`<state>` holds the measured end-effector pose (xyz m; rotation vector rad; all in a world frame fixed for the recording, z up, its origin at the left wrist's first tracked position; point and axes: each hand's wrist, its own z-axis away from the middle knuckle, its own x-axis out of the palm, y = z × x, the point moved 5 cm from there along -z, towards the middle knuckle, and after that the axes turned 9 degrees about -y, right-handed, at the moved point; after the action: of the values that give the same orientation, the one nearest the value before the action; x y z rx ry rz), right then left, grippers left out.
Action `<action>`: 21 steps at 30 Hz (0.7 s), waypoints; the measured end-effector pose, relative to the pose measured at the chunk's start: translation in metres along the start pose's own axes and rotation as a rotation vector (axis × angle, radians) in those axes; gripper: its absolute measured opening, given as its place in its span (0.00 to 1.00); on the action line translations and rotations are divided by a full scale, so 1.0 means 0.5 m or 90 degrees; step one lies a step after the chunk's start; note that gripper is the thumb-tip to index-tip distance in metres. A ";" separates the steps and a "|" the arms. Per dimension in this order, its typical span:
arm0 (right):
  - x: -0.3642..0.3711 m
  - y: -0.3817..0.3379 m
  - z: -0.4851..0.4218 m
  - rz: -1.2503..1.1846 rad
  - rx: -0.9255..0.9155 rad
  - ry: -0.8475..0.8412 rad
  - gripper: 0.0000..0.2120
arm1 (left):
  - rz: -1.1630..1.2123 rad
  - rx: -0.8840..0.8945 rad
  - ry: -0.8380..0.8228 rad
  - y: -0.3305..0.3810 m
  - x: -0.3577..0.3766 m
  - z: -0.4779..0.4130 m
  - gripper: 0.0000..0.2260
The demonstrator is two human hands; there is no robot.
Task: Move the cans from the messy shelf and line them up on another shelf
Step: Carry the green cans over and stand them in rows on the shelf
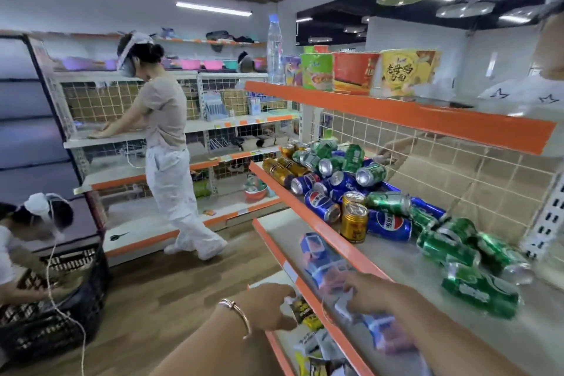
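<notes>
Many green, blue and gold metal cans point(387, 223) lie jumbled on the orange-edged grey shelf point(393, 256) at centre right. At bottom centre our left hand point(268, 307) grips a small yellow-and-black packet point(302, 310); the grip of our right hand point(372, 293) is too blurred to tell.

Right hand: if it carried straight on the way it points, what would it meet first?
Most likely the blue packs just ahead of the right hand, on the shelf below the cans. Motion blur leaves the depth unclear.
</notes>
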<state>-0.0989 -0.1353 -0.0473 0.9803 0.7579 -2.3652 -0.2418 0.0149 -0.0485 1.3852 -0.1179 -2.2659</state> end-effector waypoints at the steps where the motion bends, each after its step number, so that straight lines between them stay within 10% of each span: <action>1: -0.023 -0.002 -0.032 -0.044 0.002 -0.005 0.19 | -0.007 -0.001 0.012 -0.023 -0.029 -0.025 0.26; 21: -0.374 -0.198 -0.470 0.028 -0.120 0.143 0.16 | -0.048 0.164 0.101 -0.213 -0.427 -0.441 0.26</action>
<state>0.0748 0.1271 -0.0168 1.1796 1.0121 -2.1228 -0.0106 0.2402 -0.0144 1.7234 -0.3196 -2.2518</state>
